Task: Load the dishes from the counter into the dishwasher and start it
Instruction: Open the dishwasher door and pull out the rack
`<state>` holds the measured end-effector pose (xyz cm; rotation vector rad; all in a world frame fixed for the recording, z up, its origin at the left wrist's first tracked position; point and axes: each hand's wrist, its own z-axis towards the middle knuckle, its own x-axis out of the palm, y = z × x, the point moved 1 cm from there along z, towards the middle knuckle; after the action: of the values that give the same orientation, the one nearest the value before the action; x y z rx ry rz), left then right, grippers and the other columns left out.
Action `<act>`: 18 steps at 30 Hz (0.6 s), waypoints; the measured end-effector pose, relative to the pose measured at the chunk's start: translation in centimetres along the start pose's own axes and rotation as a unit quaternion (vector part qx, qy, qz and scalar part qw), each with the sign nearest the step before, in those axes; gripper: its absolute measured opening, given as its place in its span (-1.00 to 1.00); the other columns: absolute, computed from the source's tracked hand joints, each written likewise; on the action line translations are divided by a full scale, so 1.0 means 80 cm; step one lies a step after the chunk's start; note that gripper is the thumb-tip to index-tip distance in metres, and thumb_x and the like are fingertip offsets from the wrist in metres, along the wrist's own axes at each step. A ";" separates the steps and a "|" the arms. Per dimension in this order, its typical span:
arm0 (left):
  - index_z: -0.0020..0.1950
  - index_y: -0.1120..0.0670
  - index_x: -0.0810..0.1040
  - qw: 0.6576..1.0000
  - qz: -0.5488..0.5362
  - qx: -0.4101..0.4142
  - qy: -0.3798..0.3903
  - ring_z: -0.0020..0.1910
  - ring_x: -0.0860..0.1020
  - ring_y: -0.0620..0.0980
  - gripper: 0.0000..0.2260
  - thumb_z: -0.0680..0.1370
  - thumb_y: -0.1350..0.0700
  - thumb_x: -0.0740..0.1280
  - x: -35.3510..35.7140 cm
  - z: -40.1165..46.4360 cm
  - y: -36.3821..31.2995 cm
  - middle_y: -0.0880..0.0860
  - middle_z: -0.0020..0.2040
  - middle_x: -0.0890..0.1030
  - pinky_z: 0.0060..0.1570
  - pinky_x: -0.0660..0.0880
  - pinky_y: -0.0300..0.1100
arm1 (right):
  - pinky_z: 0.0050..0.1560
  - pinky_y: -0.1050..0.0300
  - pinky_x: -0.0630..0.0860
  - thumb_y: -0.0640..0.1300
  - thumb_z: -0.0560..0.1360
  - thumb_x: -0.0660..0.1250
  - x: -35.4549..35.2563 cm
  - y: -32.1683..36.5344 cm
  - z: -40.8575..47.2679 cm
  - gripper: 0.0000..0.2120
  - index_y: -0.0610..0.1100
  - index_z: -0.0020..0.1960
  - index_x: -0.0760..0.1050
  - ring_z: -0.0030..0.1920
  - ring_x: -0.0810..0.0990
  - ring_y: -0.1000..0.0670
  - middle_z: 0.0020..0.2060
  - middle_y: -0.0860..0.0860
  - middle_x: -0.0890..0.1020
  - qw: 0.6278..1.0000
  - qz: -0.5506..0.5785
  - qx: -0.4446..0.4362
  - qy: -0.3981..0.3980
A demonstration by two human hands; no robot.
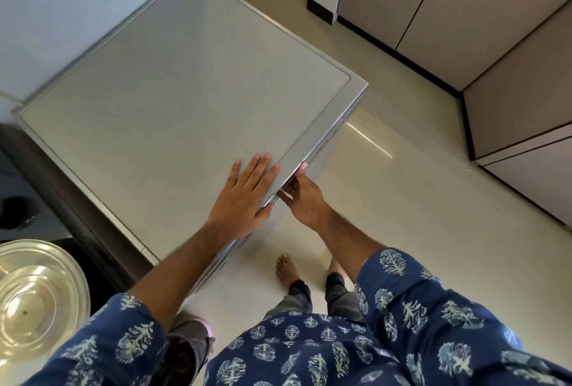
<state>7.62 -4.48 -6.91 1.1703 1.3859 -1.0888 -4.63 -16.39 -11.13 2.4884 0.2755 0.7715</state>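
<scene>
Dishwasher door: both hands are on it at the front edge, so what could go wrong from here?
1. The right hand curls its grip under the front lip of the dishwasher; its fingers sit in the seam and could get pinched.
2. Bare feet stand right below the door, so a door dropping open may hit them.
3. The steel bowl at the left sits near the left elbow and could be knocked.
</scene>
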 end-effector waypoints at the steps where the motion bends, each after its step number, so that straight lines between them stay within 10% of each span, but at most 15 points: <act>1: 0.64 0.07 -0.05 1.000 0.001 0.000 0.002 0.62 -0.12 0.10 -0.28 0.60 -0.13 0.21 0.000 0.000 0.000 0.12 0.64 -0.08 0.53 0.02 0.23 | 0.15 0.01 0.58 0.31 0.42 0.21 0.001 0.000 0.000 -0.35 -0.20 0.24 0.48 0.05 0.59 -0.08 0.04 -0.14 0.60 1.000 -0.003 -0.001 -0.002; 9: 0.64 0.09 -0.08 1.000 0.008 0.005 0.013 0.62 -0.14 0.12 -0.29 0.63 -0.19 0.14 0.000 -0.002 -0.002 0.14 0.64 -0.10 0.53 0.00 0.24 | 0.14 0.02 0.60 0.26 0.59 0.13 0.002 -0.004 -0.007 -0.44 -0.20 0.24 0.51 0.14 0.64 -0.08 0.12 -0.12 0.66 0.999 -0.022 -0.026 -0.004; 14: 0.64 0.13 -0.10 1.000 0.009 0.018 0.012 0.62 -0.12 0.09 -0.30 0.64 -0.18 0.10 0.002 -0.003 -0.005 0.12 0.64 -0.10 0.52 0.00 0.27 | 0.06 -0.14 0.65 0.05 0.30 0.64 -0.072 -0.030 -0.040 -0.40 -0.17 0.21 0.53 0.08 0.68 -0.15 0.03 -0.12 0.69 0.987 -0.074 -0.059 -0.129; 18: 0.63 0.16 -0.05 0.998 0.016 0.054 0.009 0.62 -0.07 0.09 -0.34 0.64 -0.06 0.14 0.005 -0.002 -0.010 0.14 0.64 -0.04 0.53 0.02 0.23 | -0.29 0.19 0.58 0.04 0.31 0.62 -0.146 -0.046 -0.080 -0.52 -0.21 0.05 0.52 -0.24 0.63 -0.01 -0.26 0.00 0.62 0.974 -0.107 -0.041 -0.197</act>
<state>6.77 -4.39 -7.23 1.2782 1.3307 -1.1446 -17.96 -14.49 -14.07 2.4157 0.3511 0.1892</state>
